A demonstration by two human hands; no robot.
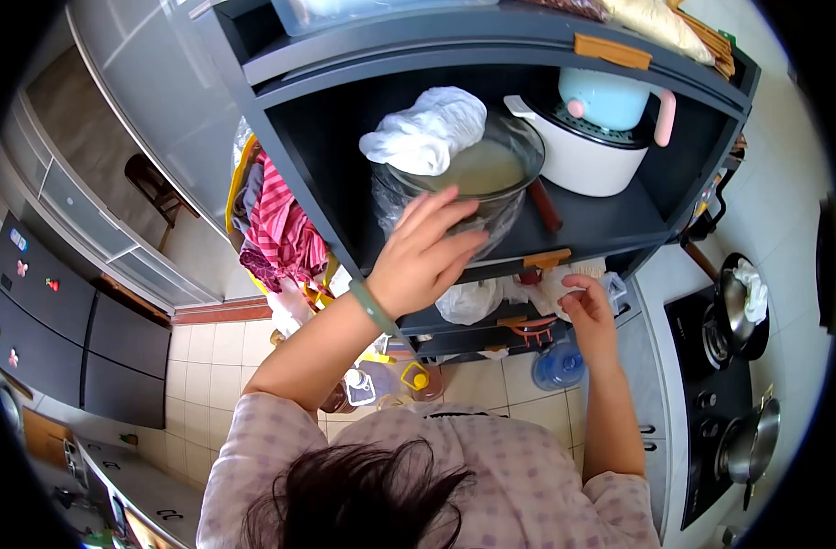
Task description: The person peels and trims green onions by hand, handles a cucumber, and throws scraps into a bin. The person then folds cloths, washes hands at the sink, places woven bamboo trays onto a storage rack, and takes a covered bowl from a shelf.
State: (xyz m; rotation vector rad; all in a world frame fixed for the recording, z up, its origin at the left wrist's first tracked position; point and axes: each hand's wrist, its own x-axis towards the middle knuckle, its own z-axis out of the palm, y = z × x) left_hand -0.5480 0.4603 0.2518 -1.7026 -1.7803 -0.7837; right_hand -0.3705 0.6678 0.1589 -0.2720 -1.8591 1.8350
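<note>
On the shelf sits a clear glass bowl or lid [497, 169] with a dark rim, and crinkled clear plastic [502, 225] shows beneath it. A bunched white cloth [427, 130] rests over its left side. My left hand [427, 249], with a green bangle on the wrist, reaches to the front of the bowl, fingers stretched out and apart. The fingertips overlap the rim and plastic; whether they touch is unclear. Lower and to the right, my right hand [590, 311] is loosely bent in front of the lower shelf, its fingers apart and nothing visible in them.
A white cooker [592, 165] with a light blue pot [605, 99] on top stands at the shelf's right. Pink striped cloth [285, 215] fills a yellow-edged holder on the left. A stove [706, 403] with pans is at right. Bottles [359, 386] and a blue water jug [558, 366] stand below.
</note>
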